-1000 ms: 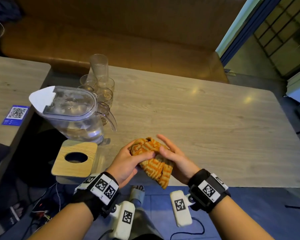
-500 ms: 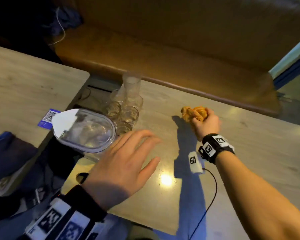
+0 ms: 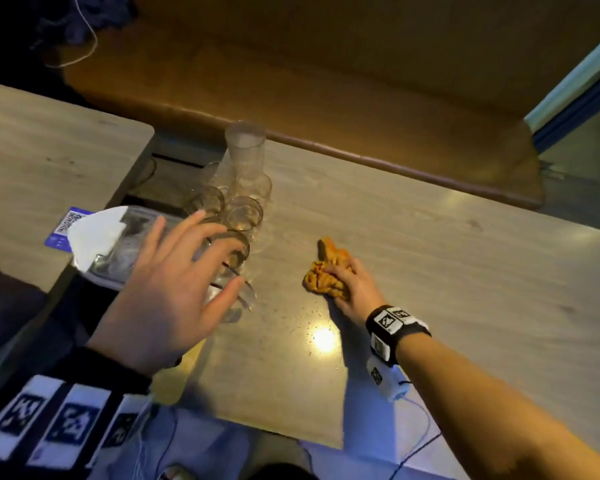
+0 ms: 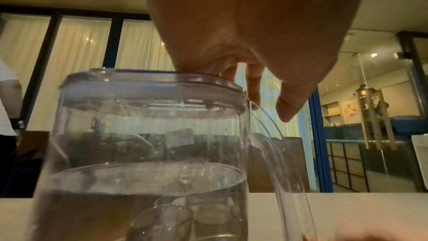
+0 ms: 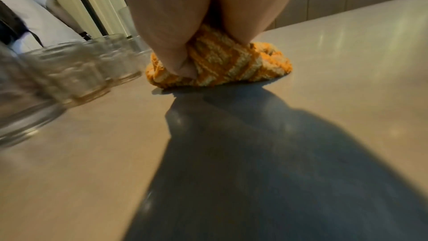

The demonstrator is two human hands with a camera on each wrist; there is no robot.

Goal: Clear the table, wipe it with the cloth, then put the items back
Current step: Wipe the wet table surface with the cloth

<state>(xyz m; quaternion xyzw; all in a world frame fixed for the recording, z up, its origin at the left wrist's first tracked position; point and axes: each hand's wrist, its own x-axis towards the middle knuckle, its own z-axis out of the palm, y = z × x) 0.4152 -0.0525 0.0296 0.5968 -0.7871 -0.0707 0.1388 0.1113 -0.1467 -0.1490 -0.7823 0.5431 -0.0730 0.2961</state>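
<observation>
A crumpled orange-and-cream cloth [image 3: 321,271] [image 5: 231,65] lies on the grey wood-grain table [image 3: 447,271]. My right hand [image 3: 347,285] [image 5: 185,34] grips it from above and presses it onto the tabletop. At the table's left end stands a clear water pitcher [image 3: 118,251] [image 4: 148,135] with a lid and white spout, about half full. My left hand [image 3: 201,258] [image 4: 254,80] hovers over its lid and handle with its fingers spread, holding nothing. Several short glasses [image 3: 243,209] [image 5: 92,58] and a tall ribbed glass [image 3: 245,150] cluster behind the pitcher, left of the cloth.
A second table [image 3: 49,157] stands to the left across a narrow gap, with a blue QR card [image 3: 61,230] at its edge. A brown bench [image 3: 326,81] runs along the far side. A wooden coaster [image 3: 184,372] peeks out under my left wrist.
One second ago both hands held the cloth at the near edge. My right hand took it far out onto the table, then drew it back. My left hand moved over the pitcher.
</observation>
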